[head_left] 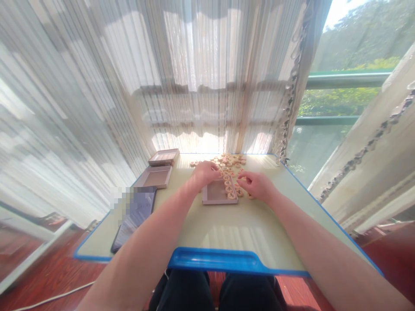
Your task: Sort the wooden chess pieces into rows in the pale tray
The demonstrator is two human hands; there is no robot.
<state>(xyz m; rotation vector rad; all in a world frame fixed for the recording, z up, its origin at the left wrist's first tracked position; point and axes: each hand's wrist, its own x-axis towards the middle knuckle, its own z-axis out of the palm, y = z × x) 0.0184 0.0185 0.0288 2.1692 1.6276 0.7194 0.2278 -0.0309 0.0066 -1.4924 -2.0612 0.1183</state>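
A shallow cardboard box tray (215,201) stands mid-table with a column of round wooden Chinese chess pieces (229,189) along its right side. My left hand (206,172) reaches over the tray's far left part, fingers curled together close to the pieces. Whatever is between its fingertips is hidden. To the right of the tray, my right hand (259,185) is curled, its fingertips beside loose pieces. I cannot make out what it pinches. One loose piece (239,192) lies between the tray and this hand; another is partly covered below it.
A pile of chess pieces (228,160) spreads along the table's far edge. At the left lie another open box tray (157,177), a stacked box (164,156) and a dark tablet-like device (138,220). The table (227,233) has a blue rim; curtains (207,108) hang behind it.
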